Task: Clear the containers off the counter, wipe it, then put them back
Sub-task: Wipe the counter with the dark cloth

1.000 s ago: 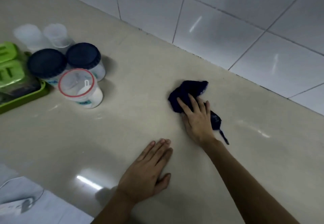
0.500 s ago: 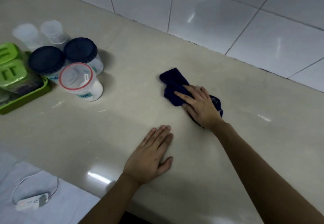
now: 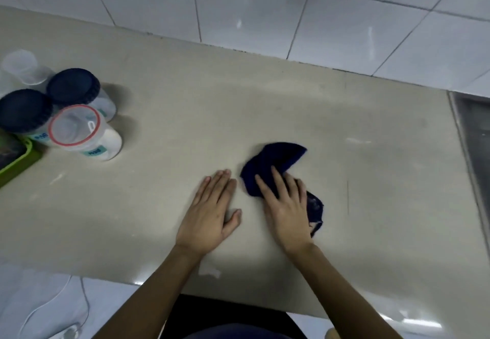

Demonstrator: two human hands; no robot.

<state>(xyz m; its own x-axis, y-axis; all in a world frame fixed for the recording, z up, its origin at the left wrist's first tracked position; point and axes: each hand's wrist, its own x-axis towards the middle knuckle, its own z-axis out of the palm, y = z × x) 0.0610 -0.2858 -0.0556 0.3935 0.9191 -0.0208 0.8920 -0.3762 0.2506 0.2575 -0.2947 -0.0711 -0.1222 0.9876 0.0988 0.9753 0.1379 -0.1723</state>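
A dark blue cloth [image 3: 275,161] lies crumpled on the beige counter [image 3: 265,116], near its front middle. My right hand [image 3: 286,211] presses flat on the cloth's near part, fingers spread over it. Just left of it my left hand [image 3: 212,211] rests palm down on the bare counter, holding nothing. Several plastic containers stand grouped at the left: two with dark blue lids [image 3: 73,87], one with a clear red-rimmed lid [image 3: 75,125], and clear ones [image 3: 20,67] behind.
A green tray [image 3: 16,161] sits at the left edge beside the containers. White wall tiles [image 3: 265,12] run along the back. A metal sink rim [image 3: 472,137] borders the counter on the right. A white cable and plug [image 3: 66,330] lie on the floor below.
My right hand has dragged the cloth toward the counter's front, close beside my left hand. The view has swung right, so the sink rim now shows.
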